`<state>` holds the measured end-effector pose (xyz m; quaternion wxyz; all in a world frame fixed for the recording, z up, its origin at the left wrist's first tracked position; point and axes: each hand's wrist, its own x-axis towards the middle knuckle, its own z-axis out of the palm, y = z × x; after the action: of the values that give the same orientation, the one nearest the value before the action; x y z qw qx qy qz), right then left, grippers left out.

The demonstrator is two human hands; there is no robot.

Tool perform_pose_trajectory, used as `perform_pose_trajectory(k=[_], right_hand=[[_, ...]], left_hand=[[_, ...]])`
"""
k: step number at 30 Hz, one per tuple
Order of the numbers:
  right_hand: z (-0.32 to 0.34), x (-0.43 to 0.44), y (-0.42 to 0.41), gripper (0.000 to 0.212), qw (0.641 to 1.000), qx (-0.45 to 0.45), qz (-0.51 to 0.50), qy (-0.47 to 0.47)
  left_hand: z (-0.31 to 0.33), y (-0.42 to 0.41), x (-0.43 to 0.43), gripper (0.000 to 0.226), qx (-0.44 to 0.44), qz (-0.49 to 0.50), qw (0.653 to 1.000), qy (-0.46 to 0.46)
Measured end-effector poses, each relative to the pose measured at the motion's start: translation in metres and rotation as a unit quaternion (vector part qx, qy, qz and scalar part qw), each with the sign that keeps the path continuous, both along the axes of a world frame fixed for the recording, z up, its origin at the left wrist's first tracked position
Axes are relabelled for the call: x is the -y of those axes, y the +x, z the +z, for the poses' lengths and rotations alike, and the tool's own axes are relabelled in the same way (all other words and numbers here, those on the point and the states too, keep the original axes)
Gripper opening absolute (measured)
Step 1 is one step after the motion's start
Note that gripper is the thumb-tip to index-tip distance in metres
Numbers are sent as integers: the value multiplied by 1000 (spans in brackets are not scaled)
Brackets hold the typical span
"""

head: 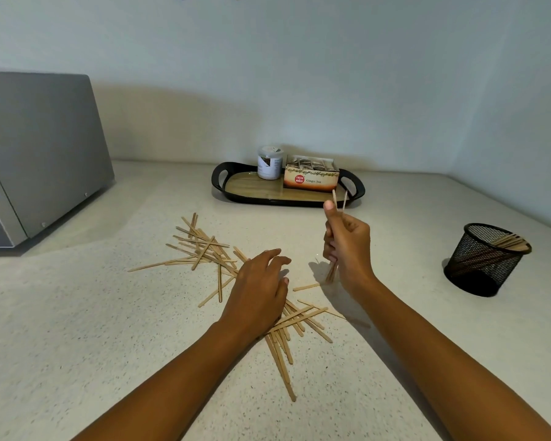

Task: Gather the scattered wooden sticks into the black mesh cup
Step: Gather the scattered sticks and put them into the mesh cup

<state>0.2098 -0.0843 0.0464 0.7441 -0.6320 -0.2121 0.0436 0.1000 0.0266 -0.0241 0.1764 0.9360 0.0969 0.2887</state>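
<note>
A small bunch of sticks is held upright in the right hand. The fingers are curled tight around the bunch, and the thumb is pressed against it near the top. Two stick tips can be seen poking out above the thumb, and the bottom ends are close to the counter, or just touching it; which one cannot be told.

The left hand is laid flat and low over the pile, with its fingers loosely spread. Nothing can be seen pinched in it. Some sticks are hidden under the palm.

Many sticks are left on the counter. One heap is spread out to the left of the left hand, and more are fanned out below and to the right of it. One stick lies alone between the two hands.

The cup is stood far off to the right, well apart from both hands. A few sticks are already leaned inside it, with their tips up at the rim.

So the job is only partly done. Most of the sticks are not yet picked up, and the bunch in the right hand is not yet dropped in the cup.
</note>
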Motion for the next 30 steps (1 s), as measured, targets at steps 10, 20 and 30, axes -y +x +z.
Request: perform_pose_trajectory(k=[10,20,30], right_hand=[[2,0,1,44,1000,6,15,-7],[10,3,-2,43,998,17,66,8],[5,2,-2,48,998,-31,42,22]], left_hand=[[0,1,0,36,-10,3,1000,5],[1,-1,1,35,-9,-2,1000,10],[3,-2,2,34,-11,-1,1000,9]])
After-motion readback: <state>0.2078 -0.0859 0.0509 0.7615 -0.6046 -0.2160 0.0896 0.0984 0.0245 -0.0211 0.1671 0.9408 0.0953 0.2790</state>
